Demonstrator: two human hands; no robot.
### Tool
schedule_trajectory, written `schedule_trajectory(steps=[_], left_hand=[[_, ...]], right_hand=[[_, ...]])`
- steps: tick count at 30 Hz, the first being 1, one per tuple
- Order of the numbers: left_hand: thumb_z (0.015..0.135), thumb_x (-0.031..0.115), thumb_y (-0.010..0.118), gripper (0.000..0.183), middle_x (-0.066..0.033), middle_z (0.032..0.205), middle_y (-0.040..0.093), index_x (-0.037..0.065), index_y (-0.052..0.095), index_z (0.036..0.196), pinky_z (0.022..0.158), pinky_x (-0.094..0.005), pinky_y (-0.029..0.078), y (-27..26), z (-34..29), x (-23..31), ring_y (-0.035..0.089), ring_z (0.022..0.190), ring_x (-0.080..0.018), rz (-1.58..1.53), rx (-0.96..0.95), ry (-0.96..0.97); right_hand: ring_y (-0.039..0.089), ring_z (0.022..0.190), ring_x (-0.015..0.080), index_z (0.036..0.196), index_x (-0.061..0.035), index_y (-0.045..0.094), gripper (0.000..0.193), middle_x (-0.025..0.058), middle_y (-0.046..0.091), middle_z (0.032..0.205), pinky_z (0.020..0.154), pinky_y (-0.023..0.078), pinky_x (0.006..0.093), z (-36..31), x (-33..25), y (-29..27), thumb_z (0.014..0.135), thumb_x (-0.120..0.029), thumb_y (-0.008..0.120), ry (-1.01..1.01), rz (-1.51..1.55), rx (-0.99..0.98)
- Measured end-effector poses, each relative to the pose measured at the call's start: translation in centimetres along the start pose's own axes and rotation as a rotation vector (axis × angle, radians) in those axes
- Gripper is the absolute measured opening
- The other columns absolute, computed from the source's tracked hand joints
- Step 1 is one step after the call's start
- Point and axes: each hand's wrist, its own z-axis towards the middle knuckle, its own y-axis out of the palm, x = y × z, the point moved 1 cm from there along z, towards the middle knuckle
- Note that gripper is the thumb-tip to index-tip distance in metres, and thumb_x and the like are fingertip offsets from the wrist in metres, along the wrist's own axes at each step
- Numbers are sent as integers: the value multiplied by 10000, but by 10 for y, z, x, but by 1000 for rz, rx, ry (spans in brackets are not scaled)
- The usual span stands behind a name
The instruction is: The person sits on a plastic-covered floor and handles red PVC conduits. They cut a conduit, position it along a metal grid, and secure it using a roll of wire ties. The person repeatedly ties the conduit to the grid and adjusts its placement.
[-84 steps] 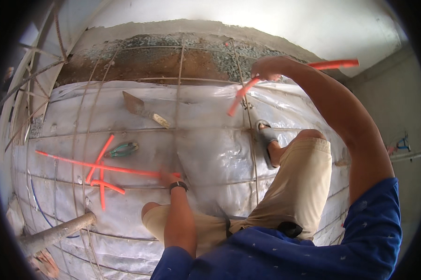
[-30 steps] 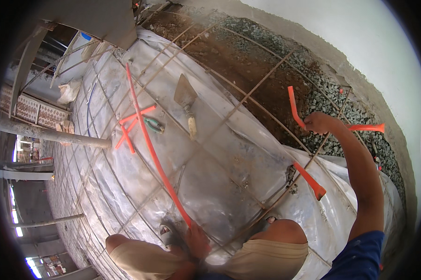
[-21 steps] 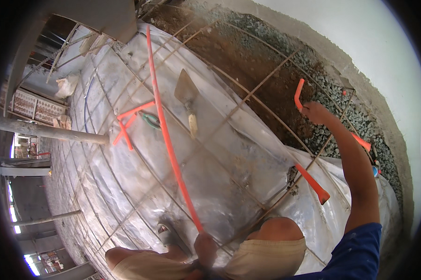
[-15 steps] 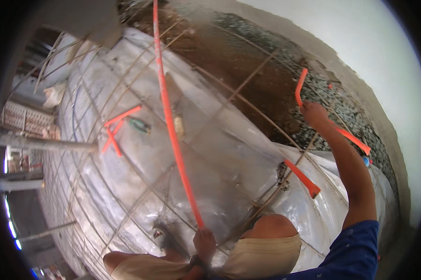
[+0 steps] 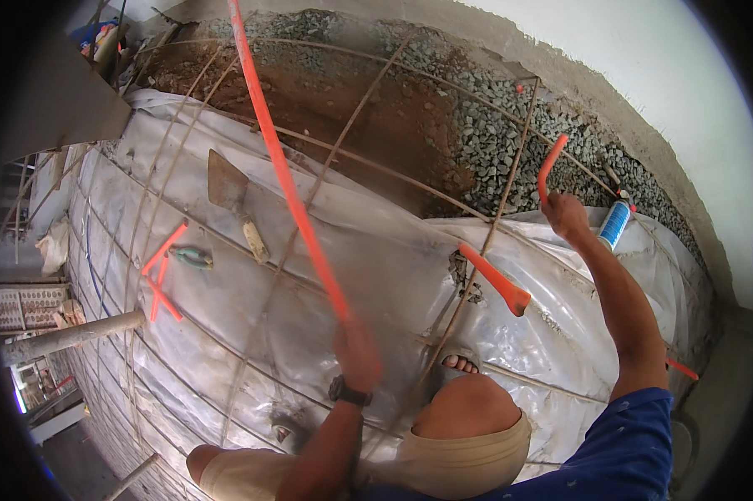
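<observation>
My left hand, blurred, is closed around the lower end of a long orange plastic pipe. The pipe slants up and away past the top of the view. My right hand grips a short orange pipe with a bent upper end; its lower part is hidden behind the hand and forearm. Between the hands, an orange pipe stub with a flared end sticks out through the plastic sheet. Right of my right hand lies a blue-and-white can.
Steel rebar crosses the sheet in a grid. A trowel, green-handled pliers and cut orange pipe pieces lie at left. Beyond are bare soil, gravel and a white wall. A round bar juts in at left.
The view has turned to the right. My left hand has come up and forward with the long pipe. The short pipe's flared lower end, seen before beyond my right hand, is now out of sight.
</observation>
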Motion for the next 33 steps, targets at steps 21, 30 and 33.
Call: schedule_trajectory(steps=[21,30,33], left_hand=[[1138,316,569,221,30,738,542,107,576,1066,485,-283,425,244,102,200,480,531,-70,-640,-49,48],[1078,212,675,338,-74,1096,724,30,700,1362,847,-354,583,223,133,167,685,896,-161,-53,-835,155],[1053,204,710,342,-62,1072,738,48,709,1358,845,-333,579,206,145,147,695,933,-129,199,-722,464]], right_hand=[[653,828,145,1307,15,678,384,70,681,978,745,549,307,-3,-307,-137,1008,-216,745,-419,1245,-616],[626,786,115,1365,4,692,432,24,675,922,698,518,296,16,-191,-121,940,-66,663,-390,1230,-255],[622,810,100,1264,-9,741,339,15,686,910,728,516,308,-6,-123,-83,945,-108,684,-269,1023,-23]])
